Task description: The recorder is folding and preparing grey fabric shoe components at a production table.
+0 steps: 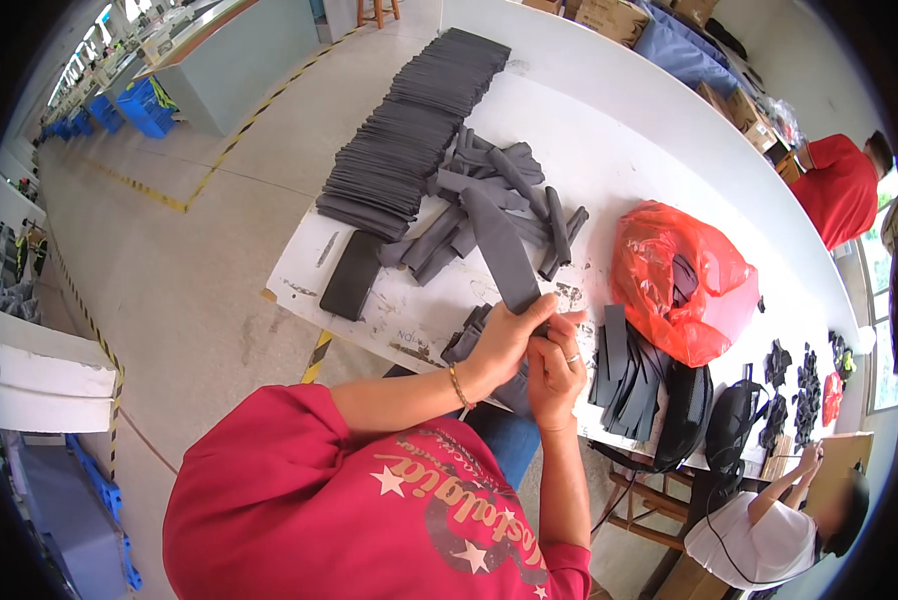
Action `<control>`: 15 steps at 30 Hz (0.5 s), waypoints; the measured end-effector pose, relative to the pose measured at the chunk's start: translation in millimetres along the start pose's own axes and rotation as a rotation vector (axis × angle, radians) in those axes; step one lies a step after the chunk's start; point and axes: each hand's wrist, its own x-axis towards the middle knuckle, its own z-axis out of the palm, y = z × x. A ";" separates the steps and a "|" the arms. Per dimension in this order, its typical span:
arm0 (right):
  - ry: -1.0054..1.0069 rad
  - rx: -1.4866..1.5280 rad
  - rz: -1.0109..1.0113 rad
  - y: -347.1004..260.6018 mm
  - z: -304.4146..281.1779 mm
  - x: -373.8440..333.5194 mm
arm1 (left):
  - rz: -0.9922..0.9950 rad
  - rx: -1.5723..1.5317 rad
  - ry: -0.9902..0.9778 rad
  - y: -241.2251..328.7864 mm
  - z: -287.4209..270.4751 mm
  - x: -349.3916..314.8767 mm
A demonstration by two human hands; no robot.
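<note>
Dark-grey flat fabric strip (503, 252) slants lengthwise forward-left from nearer left hand (507, 342) pinching it, right hand (557, 368) curled alongside, grip unclear.

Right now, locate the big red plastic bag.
In the head view, the big red plastic bag sits on the white table, right of the right hand, beside the dark strips.

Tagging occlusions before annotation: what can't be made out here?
Grey strip, held end: head view, hidden by the left hand and right hand.
Red bag, most contents: head view, hidden by its plastic.
Dark pieces, far right: head view, too small to identify.
</note>
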 end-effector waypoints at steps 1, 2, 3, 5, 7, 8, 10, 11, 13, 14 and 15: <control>0.001 0.007 -0.007 -2.6 2.5 2.7 | 0.009 0.003 0.001 1.5 -1.5 0.2; -0.006 0.036 0.046 -6.5 3.7 5.9 | 0.012 0.013 0.002 3.2 -2.9 0.9; -0.013 0.064 0.099 -9.4 4.0 8.8 | 0.015 0.022 0.003 5.1 -4.3 2.0; -0.030 0.069 0.117 -9.9 -1.5 9.3 | 0.008 0.073 0.053 21.0 2.7 3.5; -0.044 0.072 0.138 -11.5 -7.9 12.0 | 0.157 -0.053 0.057 45.3 9.0 9.9; -0.045 0.082 0.125 -13.6 -11.6 14.8 | 0.200 0.012 0.047 57.4 12.5 13.6; -0.024 0.097 0.088 -11.7 -13.2 17.1 | 0.193 0.050 -0.011 57.4 9.3 17.1; -0.020 0.099 0.084 -11.2 -14.6 18.7 | 0.183 0.084 -0.068 56.5 9.1 19.3; -0.021 0.098 0.087 -13.3 -18.4 23.1 | 0.207 0.074 -0.067 49.4 12.3 17.4; -0.010 0.101 0.074 -13.2 -17.8 24.7 | 0.234 0.053 -0.061 46.2 13.6 15.5; -0.006 0.103 0.075 -13.2 -16.9 26.6 | 0.261 0.032 -0.054 44.8 14.0 14.2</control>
